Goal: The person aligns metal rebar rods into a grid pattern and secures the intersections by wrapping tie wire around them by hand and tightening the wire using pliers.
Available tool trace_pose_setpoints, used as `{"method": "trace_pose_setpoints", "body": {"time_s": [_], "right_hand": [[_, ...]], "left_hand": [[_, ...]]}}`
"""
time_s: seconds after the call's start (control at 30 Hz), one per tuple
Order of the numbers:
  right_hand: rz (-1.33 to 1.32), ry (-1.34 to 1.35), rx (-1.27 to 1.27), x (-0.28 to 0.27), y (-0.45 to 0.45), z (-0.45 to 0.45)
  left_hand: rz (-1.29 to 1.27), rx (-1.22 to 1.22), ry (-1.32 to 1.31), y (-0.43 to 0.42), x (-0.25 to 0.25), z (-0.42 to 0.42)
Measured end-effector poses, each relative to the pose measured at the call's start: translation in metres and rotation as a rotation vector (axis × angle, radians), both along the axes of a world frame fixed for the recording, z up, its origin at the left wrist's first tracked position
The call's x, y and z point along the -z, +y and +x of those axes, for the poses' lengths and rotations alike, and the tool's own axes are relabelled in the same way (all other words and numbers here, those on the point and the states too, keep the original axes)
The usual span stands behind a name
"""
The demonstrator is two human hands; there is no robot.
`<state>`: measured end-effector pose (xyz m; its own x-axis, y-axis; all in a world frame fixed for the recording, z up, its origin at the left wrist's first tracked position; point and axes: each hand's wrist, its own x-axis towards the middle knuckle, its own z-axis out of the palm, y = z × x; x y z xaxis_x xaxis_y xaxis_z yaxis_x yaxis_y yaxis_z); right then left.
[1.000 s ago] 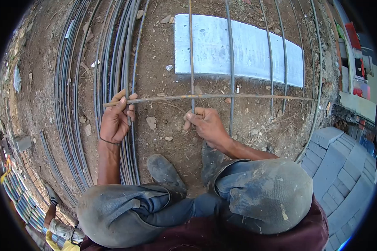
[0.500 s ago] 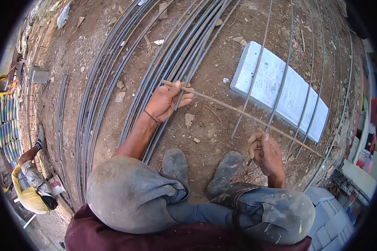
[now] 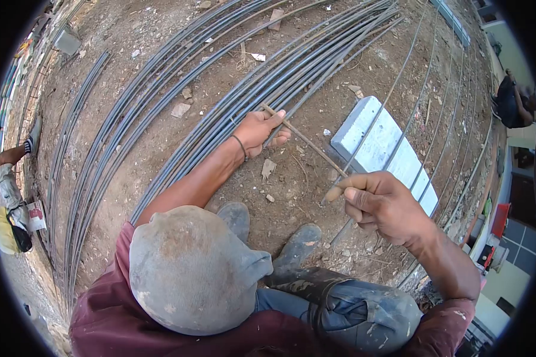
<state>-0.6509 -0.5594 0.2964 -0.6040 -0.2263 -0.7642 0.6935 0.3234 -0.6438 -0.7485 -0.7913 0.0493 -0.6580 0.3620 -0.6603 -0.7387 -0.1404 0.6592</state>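
Observation:
My left hand (image 3: 259, 130) grips a thin brownish steel rod (image 3: 309, 143) between thumb and fingers near its upper end. At that spot the rod crosses the lower end of a rebar from the dark bundle (image 3: 244, 98). Nearer the camera, my right hand (image 3: 384, 205) is raised over the rod's other stretch, with thumb and index finger pinched together and the rest curled. It hides where the rod continues, and I cannot make out what is in the fingers.
Right of my hands, a pale slab (image 3: 369, 134) lies under several spaced bars (image 3: 402, 134). More long rebars (image 3: 110, 134) curve across the dirt at left. One person (image 3: 12, 202) is at the far left, another (image 3: 509, 104) at the far right. My boots (image 3: 298, 244) are below.
My right hand has risen toward the camera and now covers part of the rod. The view has turned and shifted; my left hand keeps its grip near the rod's end.

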Motion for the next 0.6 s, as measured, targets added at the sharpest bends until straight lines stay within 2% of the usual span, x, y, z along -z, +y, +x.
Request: {"method": "trace_pose_setpoints", "body": {"time_s": [0.07,0.1,0.17,0.23,0.3,0.37,0.5,0.57,0.6], "right_hand": [[-0.305,-0.216,-0.07,0.002,-0.015,0.001],[-0.351,-0.117,-0.051,0.008,-0.011,-0.012],[-0.116,0.157,0.117,0.051,0.006,-0.05],[0.103,0.14,0.199,0.12,0.036,-0.079],[0.213,-0.03,0.118,0.162,0.036,-0.091],[0.188,-0.092,0.08,0.204,0.019,-0.096],[0.191,0.024,-0.01,0.212,-0.021,-0.106],[0.041,-0.058,0.142,0.213,-0.028,-0.117],[0.039,-0.057,0.137,0.214,-0.031,-0.121]], "left_hand": [[0.047,-0.05,-0.029,-0.001,-0.001,0.004],[0.042,-0.052,-0.028,-0.002,0.001,0.002],[0.048,-0.072,-0.049,0.001,0.006,0.005],[0.036,-0.06,-0.04,0.003,0.004,0.004],[-0.004,-0.079,-0.043,0.004,-0.006,0.004],[-0.015,-0.083,-0.02,0.005,-0.002,0.001],[-0.002,-0.141,-0.01,0.008,-0.002,0.008],[0.007,-0.149,-0.024,0.008,-0.009,0.006],[0.018,-0.127,-0.036,0.007,-0.011,0.006]]}}
